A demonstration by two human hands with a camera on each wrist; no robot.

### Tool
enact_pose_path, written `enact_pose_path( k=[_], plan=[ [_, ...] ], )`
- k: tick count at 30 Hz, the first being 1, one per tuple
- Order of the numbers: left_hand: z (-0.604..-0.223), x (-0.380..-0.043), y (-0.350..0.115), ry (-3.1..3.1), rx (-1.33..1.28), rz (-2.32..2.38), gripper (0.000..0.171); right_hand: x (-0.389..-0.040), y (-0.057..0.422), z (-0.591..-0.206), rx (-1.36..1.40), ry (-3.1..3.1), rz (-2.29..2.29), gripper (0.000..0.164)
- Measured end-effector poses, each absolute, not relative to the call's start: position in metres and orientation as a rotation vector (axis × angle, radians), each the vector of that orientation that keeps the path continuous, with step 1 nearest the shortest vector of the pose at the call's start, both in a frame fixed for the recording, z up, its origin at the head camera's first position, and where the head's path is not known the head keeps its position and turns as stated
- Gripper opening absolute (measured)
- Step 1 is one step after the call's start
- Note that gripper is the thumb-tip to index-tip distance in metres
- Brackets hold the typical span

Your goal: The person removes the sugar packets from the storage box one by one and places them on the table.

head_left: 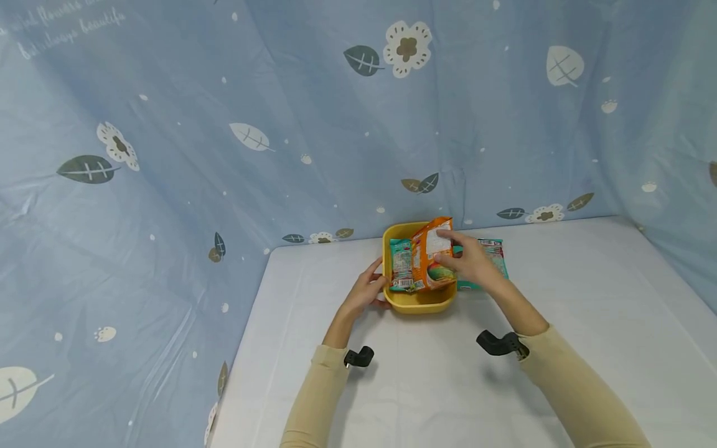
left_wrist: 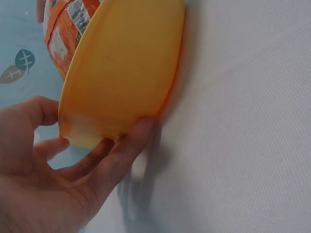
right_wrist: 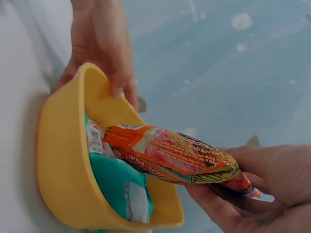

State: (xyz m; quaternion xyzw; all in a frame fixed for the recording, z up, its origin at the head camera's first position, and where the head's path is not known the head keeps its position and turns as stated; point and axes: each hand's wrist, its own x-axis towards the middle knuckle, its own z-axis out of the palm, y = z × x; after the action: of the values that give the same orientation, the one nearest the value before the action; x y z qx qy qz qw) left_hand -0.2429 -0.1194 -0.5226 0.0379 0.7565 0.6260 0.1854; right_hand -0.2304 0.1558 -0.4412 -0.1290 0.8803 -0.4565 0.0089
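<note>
Right hand point(head_left: 476, 260) pinches orange packet point(head_left: 424, 255) partly inside yellow bin point(head_left: 421, 308) by teal packet point(head_left: 401, 264), left hand point(head_left: 364, 292) grips bin's left end, second teal packet point(head_left: 495, 251) on bench point(head_left: 426, 379) at right.

Blue leaf-print curtain point(head_left: 336, 112), white-covered table point(head_left: 426, 386), soft shadows

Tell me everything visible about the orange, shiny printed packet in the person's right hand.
The orange, shiny printed packet looks like plastic film, puffed, with white panels, a barcode and a greenish fruit-like picture. The bare right hand pinches it. It tilts, partly inside a rounded yellow plastic-looking bin, beside a shiny teal packet.
</note>
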Motion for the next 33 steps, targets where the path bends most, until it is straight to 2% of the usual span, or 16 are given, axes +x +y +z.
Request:
enact_pose_path(
  k=[33],
  plan=[
    [-0.525, -0.245, -0.121, 2.155, 0.092, 1.737, 0.062, -0.218, 0.219, -0.417, -0.143, 2.723, -1.459, 0.071]
  ],
)
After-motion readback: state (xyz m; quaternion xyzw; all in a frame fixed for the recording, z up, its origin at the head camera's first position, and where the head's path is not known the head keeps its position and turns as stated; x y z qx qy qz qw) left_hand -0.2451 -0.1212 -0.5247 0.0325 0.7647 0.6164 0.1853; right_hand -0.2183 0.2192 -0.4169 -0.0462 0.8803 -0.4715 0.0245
